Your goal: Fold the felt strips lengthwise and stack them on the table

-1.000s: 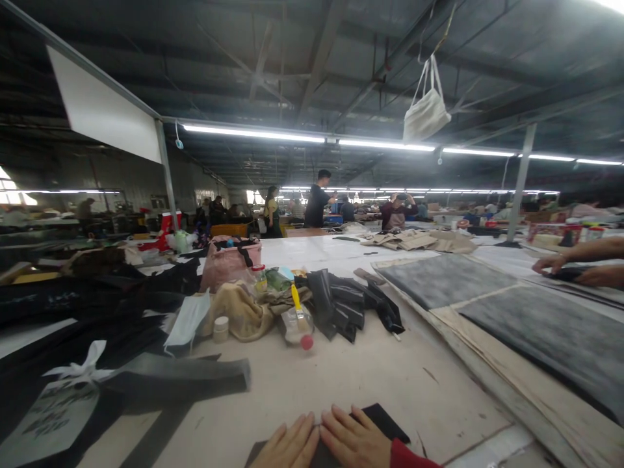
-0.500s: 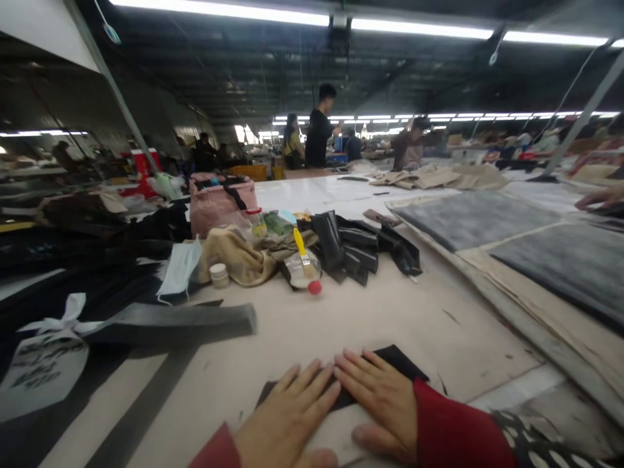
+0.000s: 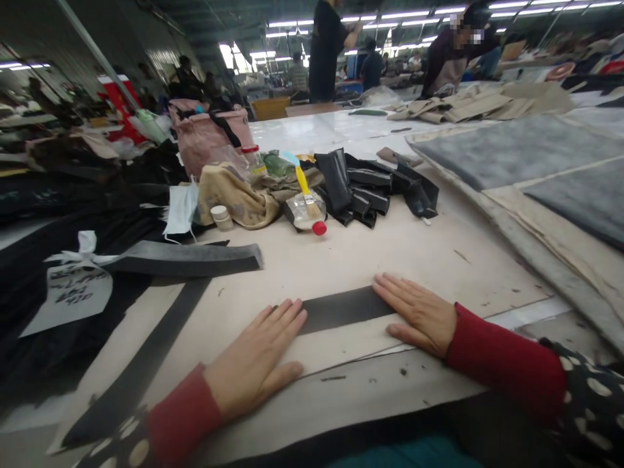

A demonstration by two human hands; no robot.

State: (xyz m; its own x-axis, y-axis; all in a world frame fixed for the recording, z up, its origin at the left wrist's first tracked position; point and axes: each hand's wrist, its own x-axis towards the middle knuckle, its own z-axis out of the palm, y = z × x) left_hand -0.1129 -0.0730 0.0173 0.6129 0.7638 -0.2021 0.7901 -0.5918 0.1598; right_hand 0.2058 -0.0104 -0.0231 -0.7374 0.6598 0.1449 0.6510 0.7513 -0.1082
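A black fabric strip (image 3: 341, 310) lies flat on the pale board (image 3: 302, 266) in front of me. My left hand (image 3: 260, 351) rests flat on its left end, fingers stretched out and thumb apart. On the strip's right end lies my right hand (image 3: 416, 312), also flat with its fingers extended. Both ends of the strip are partly hidden under the fingers. Another dark strip (image 3: 146, 351) runs slantwise to the left of my left hand, and a grey-and-black strip (image 3: 195, 259) lies beyond it.
Beyond the strip are a yellow-handled brush (image 3: 305, 185) on a clear bottle with a red cap (image 3: 319, 228), folded black pieces (image 3: 361, 188), a pink bag (image 3: 209, 133) and a face mask (image 3: 181, 209). Layered grey panels (image 3: 517, 149) lie at right. People stand farther back.
My hands have moved apart, the left to the left and the right to the right, uncovering the strip's middle. The view has tilted downward.
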